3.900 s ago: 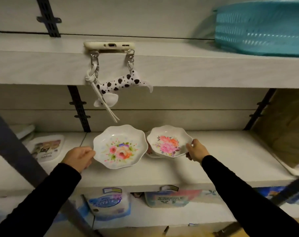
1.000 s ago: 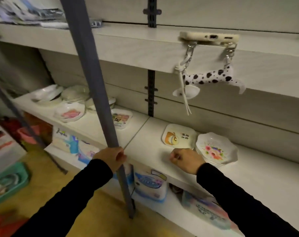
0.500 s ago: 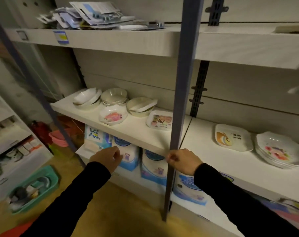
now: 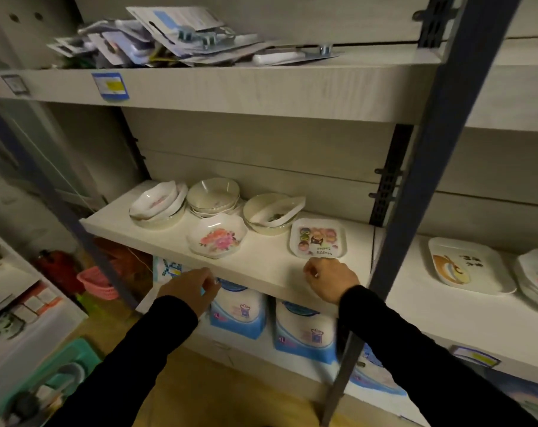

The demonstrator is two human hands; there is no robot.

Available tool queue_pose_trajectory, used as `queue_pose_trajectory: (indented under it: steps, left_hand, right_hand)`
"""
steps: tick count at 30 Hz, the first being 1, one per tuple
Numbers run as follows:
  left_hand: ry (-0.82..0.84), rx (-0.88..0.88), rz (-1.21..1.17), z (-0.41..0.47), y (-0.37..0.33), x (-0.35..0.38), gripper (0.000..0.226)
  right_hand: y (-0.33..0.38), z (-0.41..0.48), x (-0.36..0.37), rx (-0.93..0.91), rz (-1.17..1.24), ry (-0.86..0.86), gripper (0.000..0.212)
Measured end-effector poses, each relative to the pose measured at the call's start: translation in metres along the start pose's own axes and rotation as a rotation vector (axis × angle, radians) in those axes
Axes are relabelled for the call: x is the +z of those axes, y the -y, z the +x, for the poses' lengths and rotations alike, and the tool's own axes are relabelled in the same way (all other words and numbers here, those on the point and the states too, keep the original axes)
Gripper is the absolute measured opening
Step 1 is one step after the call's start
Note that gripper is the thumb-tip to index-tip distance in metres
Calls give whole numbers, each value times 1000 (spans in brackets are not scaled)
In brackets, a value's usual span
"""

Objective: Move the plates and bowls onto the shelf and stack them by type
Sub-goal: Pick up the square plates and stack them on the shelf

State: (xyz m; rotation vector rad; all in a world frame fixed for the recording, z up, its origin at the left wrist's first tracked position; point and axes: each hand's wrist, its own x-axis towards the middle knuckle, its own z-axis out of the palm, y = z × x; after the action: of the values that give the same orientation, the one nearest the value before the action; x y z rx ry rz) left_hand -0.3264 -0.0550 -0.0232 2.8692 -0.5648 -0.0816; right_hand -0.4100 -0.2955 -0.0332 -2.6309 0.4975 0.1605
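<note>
On the left shelf board [image 4: 261, 272] lie a scalloped floral plate [image 4: 217, 240] and a square cartoon plate [image 4: 318, 239]. Behind them stand three cream bowl piles: a left pile [image 4: 158, 206], a middle stack [image 4: 213, 194] and a right bowl [image 4: 269, 212] with a tilted dish inside. On the right board rest a square plate with an orange print [image 4: 468, 266] and a stack of floral plates [image 4: 537, 278]. My left hand [image 4: 189, 289] hovers loosely curled below the board's front edge, holding nothing. My right hand [image 4: 329, 280] is curled just in front of the cartoon plate, empty.
A dark metal upright [image 4: 415, 180] runs diagonally just right of my right hand. Blue-and-white packages [image 4: 301, 334] fill the shelf below. Packaged hardware [image 4: 181, 38] is piled on the top shelf. A teal basket [image 4: 55, 374] and a pink basket [image 4: 96, 283] are on the floor at left.
My view has swung left from the stacked floral plates to the left board's dishes. Both hands, now empty, have come up to the front edge of that board.
</note>
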Motion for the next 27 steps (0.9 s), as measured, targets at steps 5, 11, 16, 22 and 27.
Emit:
queue_pose_trajectory:
  steps: [5,11,16,22,27]
  left_hand:
    - [39,72,-29,64,4,-8,20]
    - [53,148,-128,133,-7,-9,22]
    - [149,205,-259,176,-17,5,18]
    - [187,356,-184,229,-28,8,12]
    - [228,456,-112,257,-21,7,20]
  right_hand:
    - [11,45,2,99,11,-58,31]
    - [8,87,1,266,36,-112,41]
    - [-11,107,4,430,-10,-139,43]
    - [-35,127,9,676,58,-190,42]
    - [-43,143,15,844,152,-205,42]
